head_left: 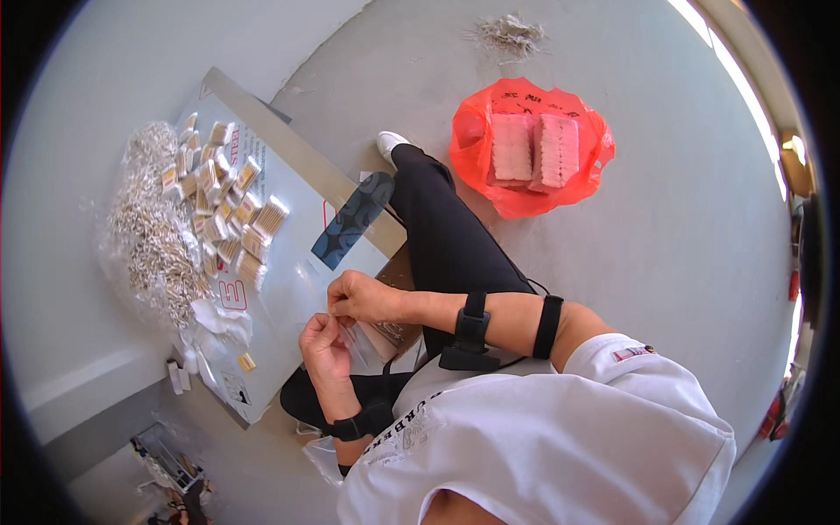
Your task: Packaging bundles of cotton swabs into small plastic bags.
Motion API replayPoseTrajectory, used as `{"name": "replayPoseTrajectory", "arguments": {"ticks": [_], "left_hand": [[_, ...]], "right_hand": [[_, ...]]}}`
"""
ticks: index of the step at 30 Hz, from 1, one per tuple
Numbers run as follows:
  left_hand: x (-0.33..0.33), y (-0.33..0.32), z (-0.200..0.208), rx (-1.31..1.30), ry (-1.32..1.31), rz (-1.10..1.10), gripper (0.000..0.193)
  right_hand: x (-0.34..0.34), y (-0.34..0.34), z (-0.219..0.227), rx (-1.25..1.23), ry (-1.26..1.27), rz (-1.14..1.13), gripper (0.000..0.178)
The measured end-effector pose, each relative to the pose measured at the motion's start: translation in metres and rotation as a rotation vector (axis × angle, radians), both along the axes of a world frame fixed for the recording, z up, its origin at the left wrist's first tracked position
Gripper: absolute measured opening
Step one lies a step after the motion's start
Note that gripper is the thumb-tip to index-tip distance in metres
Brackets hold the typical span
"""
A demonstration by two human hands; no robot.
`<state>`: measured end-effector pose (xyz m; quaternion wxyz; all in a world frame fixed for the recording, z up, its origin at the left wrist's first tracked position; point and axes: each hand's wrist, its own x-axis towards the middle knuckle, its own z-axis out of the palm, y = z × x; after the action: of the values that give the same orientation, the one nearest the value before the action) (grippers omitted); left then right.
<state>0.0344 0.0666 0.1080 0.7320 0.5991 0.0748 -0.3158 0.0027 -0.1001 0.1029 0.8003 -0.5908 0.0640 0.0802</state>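
Observation:
My left hand (325, 346) and my right hand (363, 297) meet close together, fingers pinched, at the near edge of the table. Between them is a clear plastic bag (359, 346), small and thin, hanging below the fingertips; its contents are hard to make out. Just beyond the hands lies a patterned blue-grey strip (352, 220) near the table's right edge. Several small packs of cotton swabs (254, 243) are heaped further left. Beside that heap, a big clear bag (149, 236) spills over with loose white-tipped swabs.
An open cardboard box (398, 337) sits against my lap, partly hidden by my arm. On the floor to the right, a red plastic bag (472, 140) holds pink-wrapped bundles. A pile of pale scraps (512, 37) lies farther off. Crumpled clear wrap (223, 322) rests on the table (289, 175).

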Motion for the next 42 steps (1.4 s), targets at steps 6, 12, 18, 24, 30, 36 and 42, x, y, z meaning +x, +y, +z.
{"name": "replayPoseTrajectory", "arguments": {"ticks": [6,12,18,24,30,36,42], "left_hand": [[-0.016,0.022,0.003,-0.306,0.152,0.06,0.015],[-0.028,0.004,0.029,0.293,-0.467,0.123,0.008],[-0.02,0.007,0.04,0.656,-0.968,-0.118,0.002],[-0.015,0.007,0.049,0.48,-0.81,-0.035,0.004],[-0.014,0.012,0.049,0.582,-0.994,-0.062,0.002],[-0.014,0.012,0.044,0.641,-0.95,-0.002,0.005],[-0.017,0.014,0.043,0.495,-0.692,0.135,0.008]], "right_hand": [[0.0,0.009,0.003,-0.078,-0.176,0.171,0.01],[-0.006,0.017,0.006,0.12,0.049,0.174,0.011],[-0.007,0.023,0.018,-0.044,0.032,0.085,0.012],[0.001,0.017,0.026,0.081,0.011,0.067,0.012],[0.005,0.02,0.025,0.121,0.064,0.132,0.013],[0.007,0.029,0.025,-0.05,-0.039,0.13,0.011],[0.015,0.036,0.026,0.128,0.043,0.103,0.011]]}}
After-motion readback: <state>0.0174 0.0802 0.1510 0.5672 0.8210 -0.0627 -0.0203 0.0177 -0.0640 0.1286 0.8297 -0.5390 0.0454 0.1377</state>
